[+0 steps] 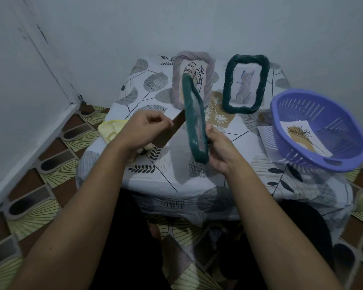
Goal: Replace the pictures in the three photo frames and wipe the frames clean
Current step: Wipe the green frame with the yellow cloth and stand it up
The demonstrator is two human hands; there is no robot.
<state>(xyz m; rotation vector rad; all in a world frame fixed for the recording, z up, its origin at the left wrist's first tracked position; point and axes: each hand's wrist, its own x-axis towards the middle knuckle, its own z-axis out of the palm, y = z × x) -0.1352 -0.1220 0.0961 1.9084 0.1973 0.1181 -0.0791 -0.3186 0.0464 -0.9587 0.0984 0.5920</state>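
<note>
Dark green on the raised frame (190, 122) and the far frame (227, 86), pale lilac on the middle frame (197, 56), a purple basket (323, 114), yellow cloth (111, 128), brown board (168, 132), and a white tablecloth (155, 178) printed with grey and black leaves.

view: head-worn | faces: forward and down | range: close above table (172, 176) — wall (197, 24) behind

Centre: green frame (191, 122) held edge-on, front not legible; it masks part of pale frame (194, 56) behind. Centre left: brown board (172, 132) and yellow cloth (108, 129) partly hidden by left hand (145, 128).
</note>
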